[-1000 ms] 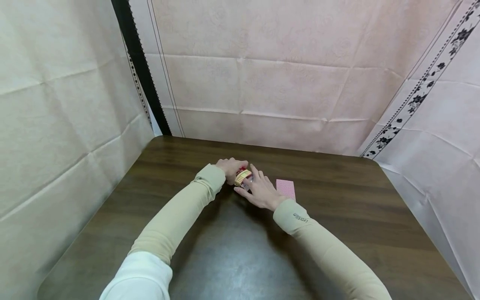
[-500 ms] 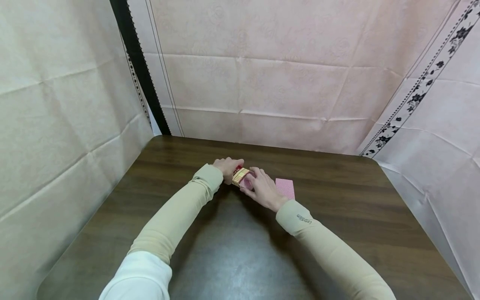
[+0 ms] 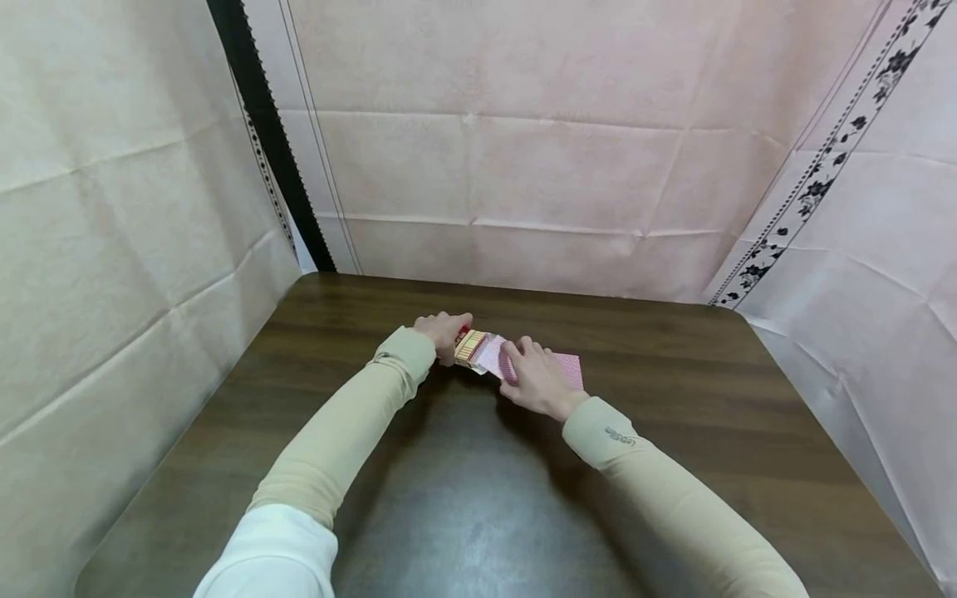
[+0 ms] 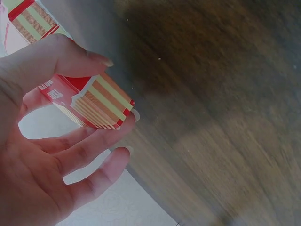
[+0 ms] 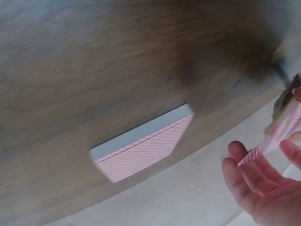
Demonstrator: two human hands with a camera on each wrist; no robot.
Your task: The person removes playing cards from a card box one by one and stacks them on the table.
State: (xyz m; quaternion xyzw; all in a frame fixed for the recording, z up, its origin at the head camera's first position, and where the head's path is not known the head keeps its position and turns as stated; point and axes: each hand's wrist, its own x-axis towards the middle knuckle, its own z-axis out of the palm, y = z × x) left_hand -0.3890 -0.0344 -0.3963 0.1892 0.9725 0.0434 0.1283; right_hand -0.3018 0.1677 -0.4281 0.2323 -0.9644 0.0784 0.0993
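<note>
My left hand [image 3: 441, 334] grips a red-and-yellow striped card box [image 3: 469, 349] over the table. In the left wrist view the thumb lies across the top of the box [image 4: 106, 96] and fingers support it from below. Playing cards [image 3: 491, 354] with pink patterned backs stretch from the box's end towards my right hand [image 3: 538, 384]. The right wrist view catches my right hand [image 5: 263, 188] at the edge, pinching pink-backed cards [image 5: 280, 134]. A squared deck of playing cards [image 5: 141, 150] lies flat on the table just beyond that hand, partly hidden behind it in the head view.
The dark brown wooden table [image 3: 419, 515] has rounded far corners. Pale patterned cloth [image 3: 561, 183] hangs behind its far edge, and more cloth hangs along the left and right sides. A black strip [image 3: 280, 149] runs down the far left corner.
My right hand has moved to the right, away from the box, drawing the pink-backed cards out of its end. My left hand has shifted slightly left with the box.
</note>
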